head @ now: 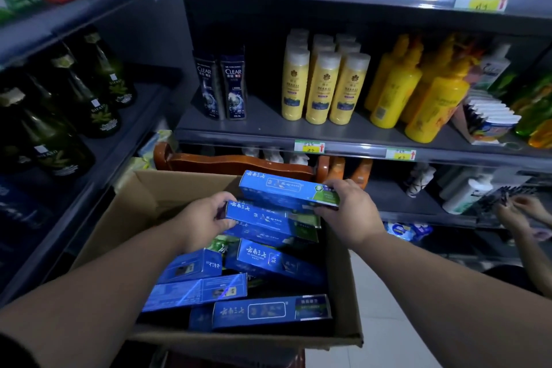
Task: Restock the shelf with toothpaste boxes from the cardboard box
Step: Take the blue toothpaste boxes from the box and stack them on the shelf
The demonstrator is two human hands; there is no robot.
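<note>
An open cardboard box (119,218) sits in front of me with several blue toothpaste boxes lying loose inside, such as one at the front (268,311). My left hand (206,218) grips the left end of one blue toothpaste box (263,216) above the pile. My right hand (349,209) grips the right, green-marked end of another blue toothpaste box (277,188), held a little higher and farther back. Both held boxes lie roughly level over the carton.
Grey shelves (343,140) stand ahead with two dark Clear bottles (221,86), yellow bottles (322,84) and price tags. Dark green bottles (74,104) fill the left shelf. A wooden chair back (239,163) rises behind the carton. Another person's hands (519,212) work at the right.
</note>
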